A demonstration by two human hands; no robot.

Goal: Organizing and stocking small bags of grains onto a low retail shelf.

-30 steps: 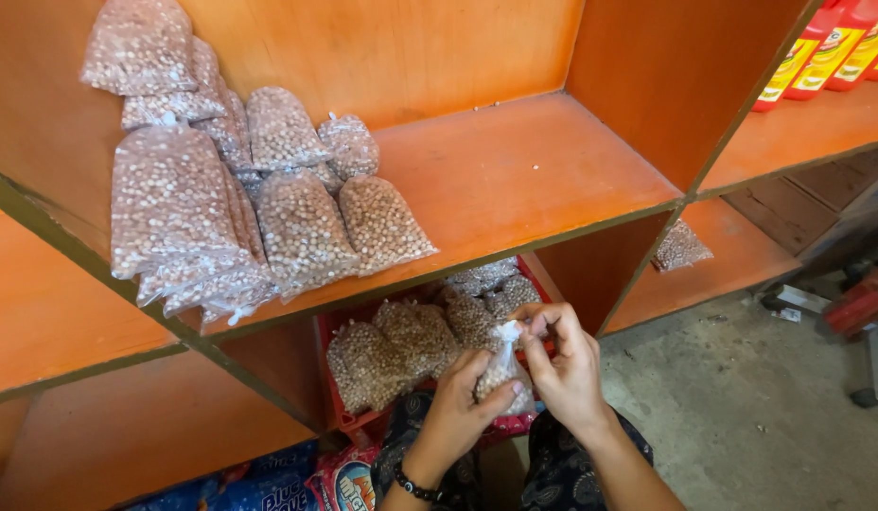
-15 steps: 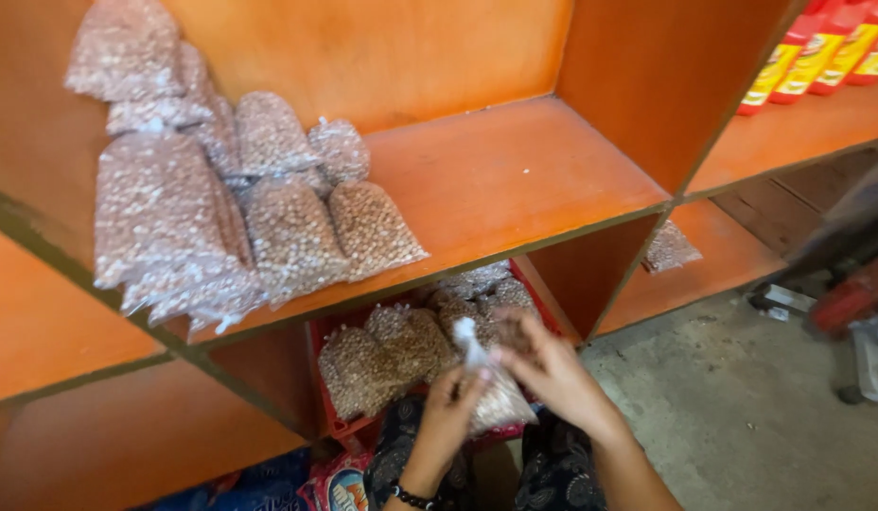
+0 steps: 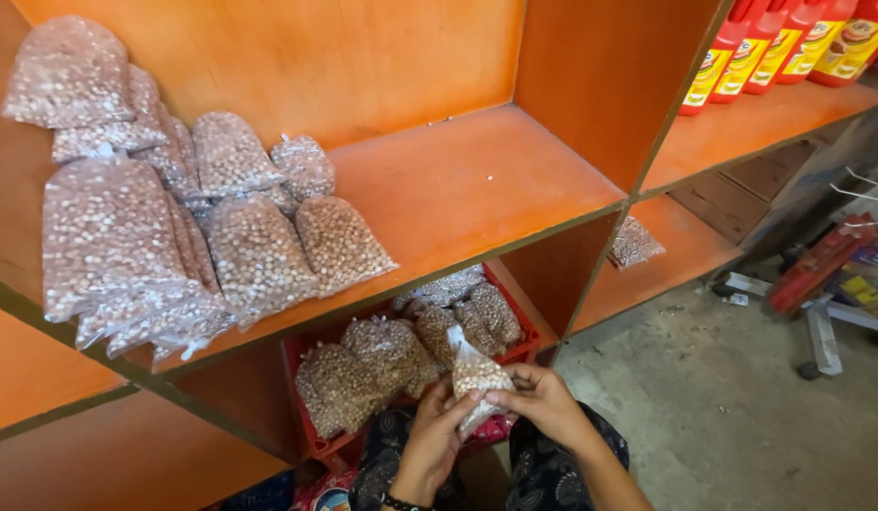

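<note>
Here, low in the frame, both hands meet on one small clear bag of nuts (image 3: 473, 378). The left hand (image 3: 431, 443) cups it from below, fingers wrapped on its lower end; the right hand (image 3: 545, 402) pinches its side, fingers closed on the plastic. The bag stands roughly upright, knotted top pointing up, held just in front of a red crate (image 3: 520, 348) on the lowest shelf. The crate holds about six more bags of the same kind; the exact count is hard to tell where they overlap. On the orange shelf (image 3: 477, 199) above, a stack of nut bags (image 3: 184, 237) sits at the left, about ten visible, piled and leaning. One lone bag (image 3: 634, 242) lies in the lower right compartment. Four red bottles (image 3: 789, 43) stand on the upper right shelf. Grey concrete floor (image 3: 723, 416) to the right.
</note>
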